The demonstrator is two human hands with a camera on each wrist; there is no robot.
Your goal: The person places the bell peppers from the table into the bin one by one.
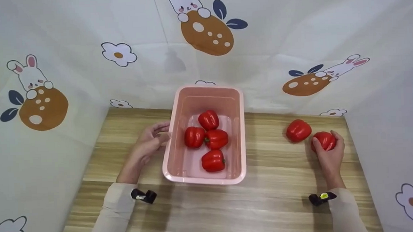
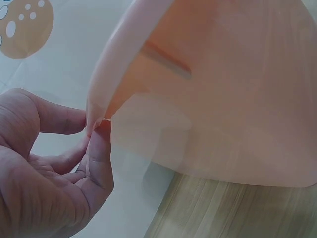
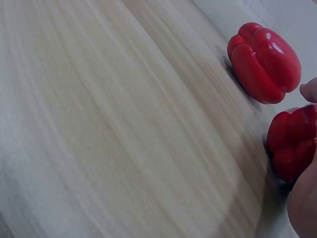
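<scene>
Head view: a pink bin (image 1: 243, 135) stands as the landmark on the wood-grained worktop (image 1: 203, 213), with four red bell peppers lying inside it. Of these, the far pepper (image 1: 208, 119) lies toward the bin's back end, the left pepper (image 1: 194, 137) near the bin's left wall, the middle pepper (image 1: 218, 139) beside that one with its green stem turned toward the bin's left wall, and the near pepper (image 1: 212, 160) closer to the bin's front end, its stem turned toward the right wall. At the bin's left side the left hand (image 1: 148, 142) pinches the rim, and the left wrist view shows its fingertips closed at that edge. Well to the right of the bin, the right hand (image 1: 332, 157) grasps a fifth pepper (image 1: 325, 139), thumb on the side nearer the bin and fingers round the other; whether that pepper's underside touches the worktop, I cannot tell. Between it and the bin, a little farther back, a sixth pepper (image 1: 298, 130) rests untouched on the worktop, just beside the grasped one. Both forearms, in pale sleeves (image 1: 116, 207) with a small black device at each wrist, reach in from in front of the bin. Behind the bin hangs a pale sheet (image 1: 84, 23) printed with rabbits and flowers.
</scene>
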